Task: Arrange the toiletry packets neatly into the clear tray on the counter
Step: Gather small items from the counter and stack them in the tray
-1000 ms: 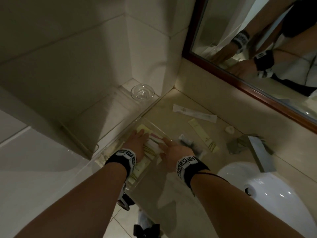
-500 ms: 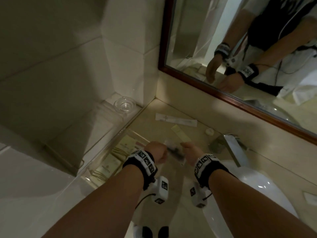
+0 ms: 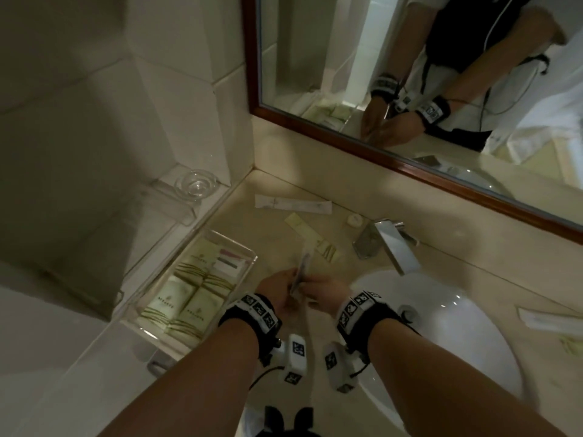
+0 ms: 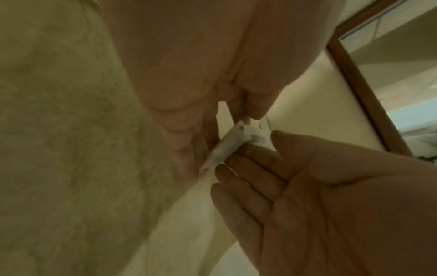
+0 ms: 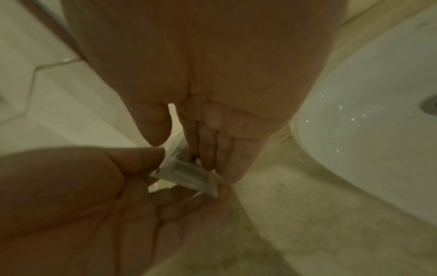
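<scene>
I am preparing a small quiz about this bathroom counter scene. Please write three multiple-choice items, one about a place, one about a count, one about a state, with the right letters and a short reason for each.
1. Where does the clear tray stand?
A. inside the sink
B. on the counter, left of the hands
C. on the faucet

2. How many hands hold the small packet?
A. none
B. one
C. two

3. In what state is the long white packet near the wall?
A. lying flat on the counter
B. standing upright in the tray
C. held in a hand

Answers:
1 B: the tray sits on the counter to the left of both hands.
2 C: the left hand and the right hand both pinch it.
3 A: it lies flat below the mirror, untouched.
</scene>
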The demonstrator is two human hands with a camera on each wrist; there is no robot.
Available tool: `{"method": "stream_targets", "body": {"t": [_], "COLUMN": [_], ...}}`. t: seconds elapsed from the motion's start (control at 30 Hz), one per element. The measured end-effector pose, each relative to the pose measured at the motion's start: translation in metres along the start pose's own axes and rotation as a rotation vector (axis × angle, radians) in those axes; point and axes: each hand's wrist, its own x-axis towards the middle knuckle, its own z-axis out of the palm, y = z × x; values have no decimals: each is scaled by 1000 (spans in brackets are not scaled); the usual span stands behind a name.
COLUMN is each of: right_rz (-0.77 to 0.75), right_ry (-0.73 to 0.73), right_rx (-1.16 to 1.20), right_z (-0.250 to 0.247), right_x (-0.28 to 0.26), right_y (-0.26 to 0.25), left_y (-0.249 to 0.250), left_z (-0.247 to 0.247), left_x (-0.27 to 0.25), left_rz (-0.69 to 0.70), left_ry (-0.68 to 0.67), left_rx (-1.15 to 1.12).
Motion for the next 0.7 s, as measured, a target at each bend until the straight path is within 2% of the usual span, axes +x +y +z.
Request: {"method": "stream_targets", "body": {"t": [0.1,0.23,0.33,0.43,0.57,0.7], "right_rz": [-19,-116,-188,-228,-231,-263], "right_ry": [-38,-108,-130,-87,-30,4], "right_rx": [189,366,371,337,321,283], "right_z": [-6,-11,-15,-10,-4,-3], "right_x": [-18,-41,-48,-52,-59,-69], "right_y": [-10,-28,-41,-53,-68,-78], "left_y": [5,19,30,37,46,53], "left_z": [3,7,7,1,-18,-34], "left_x": [-11,-32,-58,-84,-112,-138], "left_rz": [44,253,362,451,476,444], "left_ry": [-42,-15,18,37,58,38], "left_rx": [-36,-53,21,156,329,335]}}
